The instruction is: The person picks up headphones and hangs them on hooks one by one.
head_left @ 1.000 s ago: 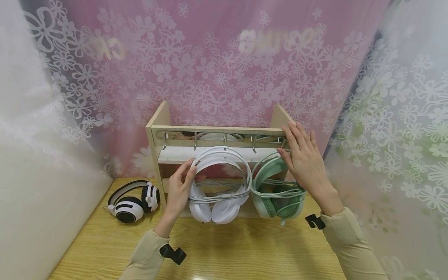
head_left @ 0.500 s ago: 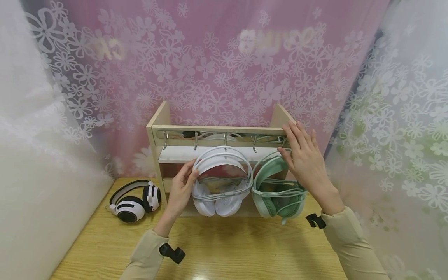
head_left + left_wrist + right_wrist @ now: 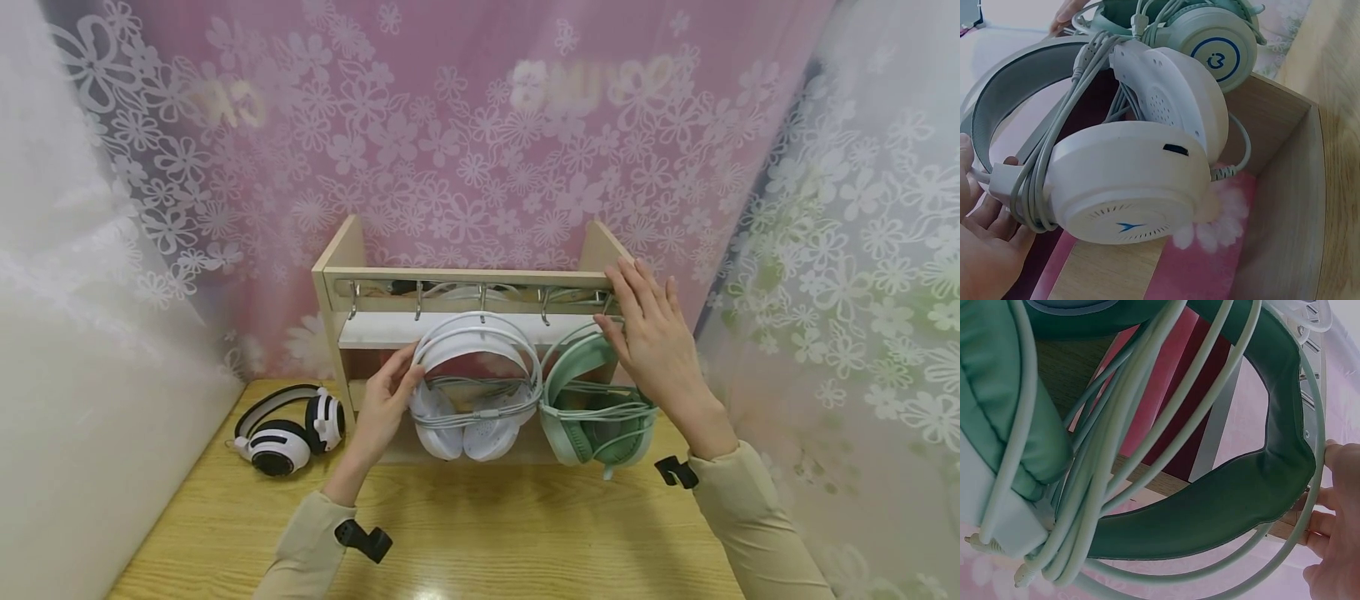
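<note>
L hand (image 3: 384, 410) is pinching the white headphones (image 3: 489, 437) at the band's L side, thumb vs. fingers. Headphones are sitting at the middle of 5 hooks (image 3: 418, 302); can't tell if hook is bearing full wt. R hand (image 3: 658, 348) is resting on rack (image 3: 472, 277), R end, fingers extending approx. straight, thumb apart. Green headphones (image 3: 558, 435) are hanging adj. Black-and-white headphones (image 3: 279, 450) are lying on table (image 3: 487, 533), L of rack.

My right hand (image 3: 1342, 531) is by the bend of the green headphones (image 3: 1222, 497), next to their thin outer loop (image 3: 1307, 515). I can't tell if I touch it. Pale cords (image 3: 1100, 462) cross the middle, and a puffy ear pad (image 3: 988, 375) is on the left.
</note>
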`<state>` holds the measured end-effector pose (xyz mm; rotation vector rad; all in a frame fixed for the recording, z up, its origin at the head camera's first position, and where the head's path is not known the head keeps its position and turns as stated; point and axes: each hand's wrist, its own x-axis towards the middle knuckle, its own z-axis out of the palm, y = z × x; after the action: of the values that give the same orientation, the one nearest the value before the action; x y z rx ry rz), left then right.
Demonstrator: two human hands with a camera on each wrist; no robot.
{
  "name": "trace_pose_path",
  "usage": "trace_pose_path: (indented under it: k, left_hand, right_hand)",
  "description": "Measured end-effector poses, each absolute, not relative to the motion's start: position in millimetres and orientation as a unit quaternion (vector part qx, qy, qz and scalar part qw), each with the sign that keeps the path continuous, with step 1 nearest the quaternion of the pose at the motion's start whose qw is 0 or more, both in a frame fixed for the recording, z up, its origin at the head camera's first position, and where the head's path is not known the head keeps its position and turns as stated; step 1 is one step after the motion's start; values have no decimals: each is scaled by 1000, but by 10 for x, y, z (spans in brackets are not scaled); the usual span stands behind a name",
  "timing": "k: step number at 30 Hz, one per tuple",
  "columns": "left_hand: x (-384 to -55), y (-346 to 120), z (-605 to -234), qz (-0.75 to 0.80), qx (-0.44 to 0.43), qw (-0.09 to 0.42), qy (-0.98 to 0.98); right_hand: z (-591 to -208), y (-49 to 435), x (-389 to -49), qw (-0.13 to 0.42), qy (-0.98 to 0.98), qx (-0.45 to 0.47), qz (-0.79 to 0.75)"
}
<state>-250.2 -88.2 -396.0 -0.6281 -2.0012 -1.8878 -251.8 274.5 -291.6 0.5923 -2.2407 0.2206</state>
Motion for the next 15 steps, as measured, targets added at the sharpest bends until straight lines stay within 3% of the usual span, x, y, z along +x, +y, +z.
trace_pose_path:
  k: [15]
  left_hand:
    - [-2483,-913,-3964,-658,-216,156,-704]
  right_hand:
    - [-2912,2740,-2504,392,-887,230,86]
